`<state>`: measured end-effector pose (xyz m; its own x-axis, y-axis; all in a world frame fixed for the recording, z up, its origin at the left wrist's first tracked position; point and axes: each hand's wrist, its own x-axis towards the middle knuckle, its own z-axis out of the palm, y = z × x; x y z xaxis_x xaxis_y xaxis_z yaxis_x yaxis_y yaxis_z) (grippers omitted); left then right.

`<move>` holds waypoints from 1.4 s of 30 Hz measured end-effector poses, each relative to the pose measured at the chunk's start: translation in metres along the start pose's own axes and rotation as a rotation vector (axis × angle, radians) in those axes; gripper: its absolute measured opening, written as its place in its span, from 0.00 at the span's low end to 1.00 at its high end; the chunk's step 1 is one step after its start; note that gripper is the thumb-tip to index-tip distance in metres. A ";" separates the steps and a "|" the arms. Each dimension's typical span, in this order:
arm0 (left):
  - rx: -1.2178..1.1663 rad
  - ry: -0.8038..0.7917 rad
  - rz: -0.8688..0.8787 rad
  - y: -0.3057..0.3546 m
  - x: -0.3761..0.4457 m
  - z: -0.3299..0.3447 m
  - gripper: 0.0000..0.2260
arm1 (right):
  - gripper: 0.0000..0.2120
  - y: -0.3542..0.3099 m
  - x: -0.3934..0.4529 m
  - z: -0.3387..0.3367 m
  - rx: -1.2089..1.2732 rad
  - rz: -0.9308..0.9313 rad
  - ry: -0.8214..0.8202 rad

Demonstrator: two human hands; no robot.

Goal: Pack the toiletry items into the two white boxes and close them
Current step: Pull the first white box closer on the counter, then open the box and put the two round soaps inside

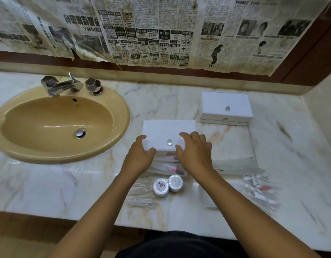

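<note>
The near white box (pixel 168 130) stands shut on the marble counter, a clear knob (pixel 169 142) on its lid. My left hand (pixel 140 157) cups its front left corner, with the thumb on the front edge and the fingers on the left side. My right hand (pixel 195 151) rests on the right part of the lid with relaxed fingers. A second white box (pixel 226 107), also shut, stands further back on the right. Two round wrapped soaps (pixel 168 185) lie in front of the near box. Clear toiletry packets (pixel 166 167) lie partly under my hands.
A tan sink (pixel 54 142) with a chrome tap (pixel 66 85) fills the left. More clear packets (pixel 261 189) and flat white sachets (pixel 235 164) lie on the right of the counter (pixel 49 183), and others (pixel 140 196) near the front edge. Newspaper (pixel 161 34) covers the wall behind.
</note>
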<state>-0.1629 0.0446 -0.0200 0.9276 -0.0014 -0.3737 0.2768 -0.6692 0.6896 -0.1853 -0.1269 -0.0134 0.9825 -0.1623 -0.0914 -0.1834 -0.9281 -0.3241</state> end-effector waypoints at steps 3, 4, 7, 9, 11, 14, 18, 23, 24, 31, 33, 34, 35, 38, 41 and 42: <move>-0.018 0.024 0.034 -0.005 0.003 -0.003 0.21 | 0.19 -0.012 0.009 0.001 -0.012 -0.059 -0.058; -0.027 0.032 0.038 -0.007 0.005 -0.005 0.21 | 0.18 -0.014 0.011 0.003 -0.025 -0.071 -0.088; -0.049 0.037 0.052 -0.014 0.011 -0.008 0.22 | 0.16 -0.019 0.018 0.008 -0.064 -0.099 -0.142; -0.047 0.023 0.066 -0.018 0.014 -0.010 0.23 | 0.13 -0.020 0.022 0.008 -0.058 -0.108 -0.149; -0.029 0.007 0.088 -0.022 0.016 -0.014 0.23 | 0.11 -0.020 0.025 0.005 -0.045 -0.112 -0.160; -0.005 -0.043 0.131 -0.026 0.019 -0.025 0.24 | 0.11 -0.021 0.032 -0.005 -0.015 -0.100 -0.174; 0.018 -0.019 0.252 -0.025 0.028 -0.042 0.17 | 0.12 -0.027 0.044 -0.021 0.011 -0.088 -0.165; -0.051 0.110 0.340 -0.008 0.044 -0.047 0.06 | 0.14 -0.031 0.050 -0.034 0.019 -0.079 -0.081; -0.076 0.133 0.351 -0.004 0.047 -0.047 0.05 | 0.15 -0.031 0.049 -0.037 0.041 -0.089 -0.020; -0.157 0.272 0.367 0.021 0.077 -0.048 0.02 | 0.13 -0.036 0.031 -0.051 0.307 -0.220 0.196; -0.169 0.321 0.350 0.026 0.087 -0.045 0.03 | 0.13 -0.035 0.027 -0.047 0.350 -0.226 0.130; -0.174 0.345 0.341 0.028 0.091 -0.042 0.04 | 0.13 -0.034 0.025 -0.044 0.353 -0.220 0.082; -0.180 0.369 0.331 0.030 0.094 -0.040 0.03 | 0.13 -0.032 0.023 -0.040 0.346 -0.212 0.032; -0.207 0.408 0.298 0.032 0.102 -0.032 0.05 | 0.14 -0.026 0.020 -0.030 0.314 -0.187 -0.086; -0.201 0.409 0.273 0.029 0.105 -0.024 0.06 | 0.15 -0.022 0.019 -0.023 0.289 -0.166 -0.153; -0.195 0.406 0.269 0.028 0.105 -0.022 0.07 | 0.15 -0.020 0.019 -0.022 0.281 -0.162 -0.167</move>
<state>-0.0523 0.0424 -0.0267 0.9841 0.1601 0.0764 0.0212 -0.5338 0.8453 -0.1622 -0.1184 0.0124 0.9850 0.0575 -0.1629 -0.0507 -0.8053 -0.5906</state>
